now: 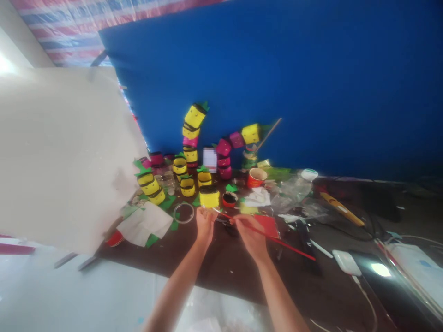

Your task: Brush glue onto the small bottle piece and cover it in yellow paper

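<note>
- Got a long red stick (pixel 290 246) in the R hand (pixel 251 234), pinched between closed fingers nearer its pale end, approx. a pencil grip. Looks like a paintbrush tbh.
- Also got a squarish yellow cup (pixel 209 198) out in the middle of the messy counter (pixel 224 265), dark band along the top, right at the fingertips of the L hand (pixel 205 223).
- Too blurry to tell if gripping the cup or merely touching its lower edge w/ that L hand, fingers curled either way.
- Would treat the cup as v. light & hollow, judging by the open-topped yellow cup (pixel 188 190) just behind it. Prob. thin-walled, so easy to dent or knock over.
- Would hold it low on both sides, soft pads, min. squeeze, staying off the dark band in case of smudges.
- Expect the stick to feel stiff, slim, a bit slick, next to no wt. Best pinched close to the pale end for control.
- Watch the long tail tho, reaching out past the red sheet (pixel 268 224).
- Mind the small red tub (pixel 229 204) just beside the cup too, dark inside & prob. tippy.
</note>
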{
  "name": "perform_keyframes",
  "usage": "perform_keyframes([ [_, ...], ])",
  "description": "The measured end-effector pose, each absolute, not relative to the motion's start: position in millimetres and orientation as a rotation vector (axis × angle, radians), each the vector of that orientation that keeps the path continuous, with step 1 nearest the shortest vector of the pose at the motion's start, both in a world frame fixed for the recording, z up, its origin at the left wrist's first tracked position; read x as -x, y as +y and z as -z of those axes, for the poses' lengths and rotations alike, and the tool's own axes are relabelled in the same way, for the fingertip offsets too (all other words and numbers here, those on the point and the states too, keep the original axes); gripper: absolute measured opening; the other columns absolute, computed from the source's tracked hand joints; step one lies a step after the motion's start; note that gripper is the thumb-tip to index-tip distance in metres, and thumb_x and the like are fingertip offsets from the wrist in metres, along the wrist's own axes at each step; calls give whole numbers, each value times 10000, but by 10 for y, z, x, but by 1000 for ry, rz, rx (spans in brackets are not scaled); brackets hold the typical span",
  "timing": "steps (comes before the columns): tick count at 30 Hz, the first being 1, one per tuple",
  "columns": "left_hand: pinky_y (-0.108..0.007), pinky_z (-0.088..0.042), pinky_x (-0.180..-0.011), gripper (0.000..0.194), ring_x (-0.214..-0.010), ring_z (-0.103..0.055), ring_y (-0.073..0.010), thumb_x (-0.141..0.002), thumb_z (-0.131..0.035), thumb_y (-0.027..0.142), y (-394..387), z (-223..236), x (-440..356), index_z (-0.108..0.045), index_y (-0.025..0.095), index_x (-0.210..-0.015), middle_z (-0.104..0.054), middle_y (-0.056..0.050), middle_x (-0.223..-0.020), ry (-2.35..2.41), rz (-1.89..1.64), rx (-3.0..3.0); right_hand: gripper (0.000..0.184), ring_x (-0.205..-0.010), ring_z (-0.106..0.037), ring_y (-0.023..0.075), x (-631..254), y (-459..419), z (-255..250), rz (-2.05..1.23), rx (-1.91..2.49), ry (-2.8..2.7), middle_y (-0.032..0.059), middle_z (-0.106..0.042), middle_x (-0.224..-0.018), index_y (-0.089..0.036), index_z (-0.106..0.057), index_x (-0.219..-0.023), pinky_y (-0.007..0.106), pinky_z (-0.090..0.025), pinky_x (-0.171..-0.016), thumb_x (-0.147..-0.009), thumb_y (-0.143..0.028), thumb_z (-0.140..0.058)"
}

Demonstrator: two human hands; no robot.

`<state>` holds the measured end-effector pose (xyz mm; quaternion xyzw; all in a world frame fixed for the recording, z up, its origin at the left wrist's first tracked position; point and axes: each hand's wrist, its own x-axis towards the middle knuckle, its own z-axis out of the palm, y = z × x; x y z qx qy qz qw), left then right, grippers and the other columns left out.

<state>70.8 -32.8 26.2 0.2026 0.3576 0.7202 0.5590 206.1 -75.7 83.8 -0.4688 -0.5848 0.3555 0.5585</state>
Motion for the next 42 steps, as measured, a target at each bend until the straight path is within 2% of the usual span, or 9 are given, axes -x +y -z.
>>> perform_keyframes([
  [8,-416,-481,-923,545,-883,-651,-174,-535,-836,435,-319,-260,-713,-478,197,-871,-590,8,-792,838,-1694,-453,233,-691,-687,193,-2153,-709,-768,-792,1103,-1401,50,-712,-736,-224,-670,-817,302,-576,-625,-826,-444,-597],
  [18,-425,-495,-914,526,-858,-667,-175,-541,-829,494,-328,-322,-714,-510,189,-829,-647,-20,-846,775,-1670,-436,197,-718,-697,206,-2233,-731,-843,-830,1097,-1318,54,-718,-755,-212,-660,-819,347,-582,-686,-818,-405,-622],
  [26,-433,-506,-905,537,-922,-676,-219,-589,-787,535,-318,-259,-700,-597,188,-953,-695,-60,-923,713,-1628,-400,223,-688,-690,214,-2274,-734,-854,-848,1106,-1254,50,-717,-721,-215,-662,-791,365,-582,-678,-784,-437,-655],
  [31,-391,-524,-871,518,-938,-675,-235,-628,-754,559,-319,-237,-693,-626,185,-962,-701,-78,-910,702,-1584,-344,218,-681,-685,208,-2291,-724,-827,-853,1114,-1236,43,-710,-706,-215,-668,-781,356,-577,-670,-778,-433,-665],
  [37,-313,-545,-825,561,-922,-679,-205,-633,-695,651,-331,-194,-681,-657,186,-945,-701,-68,-934,629,-1577,-296,180,-691,-684,214,-2323,-719,-769,-860,1102,-1211,46,-714,-715,-216,-681,-773,359,-566,-678,-776,-396,-675],
  [42,-290,-559,-782,549,-877,-688,-193,-682,-645,650,-319,-183,-646,-677,187,-976,-707,-75,-958,571,-1558,-263,178,-687,-684,207,-2310,-693,-676,-853,1058,-1158,41,-713,-712,-211,-667,-781,345,-549,-666,-808,-384,-632],
])
